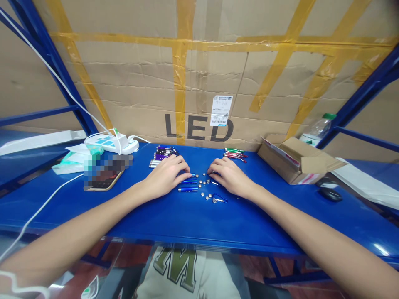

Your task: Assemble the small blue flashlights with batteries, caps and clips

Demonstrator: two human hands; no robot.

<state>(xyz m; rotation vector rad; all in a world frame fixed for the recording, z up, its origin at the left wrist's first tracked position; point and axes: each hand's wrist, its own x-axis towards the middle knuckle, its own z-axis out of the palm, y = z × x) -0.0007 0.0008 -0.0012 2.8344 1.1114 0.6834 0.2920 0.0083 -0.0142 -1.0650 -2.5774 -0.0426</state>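
Both my hands rest palm down on the blue metal table (174, 216). My left hand (166, 174) lies with fingers curled over small blue keychain flashlights (188, 189). My right hand (229, 176) has its fingertips bent down beside several small silver button cells (204, 182). A blue carabiner clip (220, 200) lies just in front of the cells. What either hand grips under its fingers is hidden.
Purple flashlights (162, 155) lie behind my left hand, red and green ones (235, 154) behind my right. An open cardboard box (296, 164) and a black mouse (330, 194) sit at right. A phone (104, 178), tissue pack and white power strip (112, 144) sit at left.
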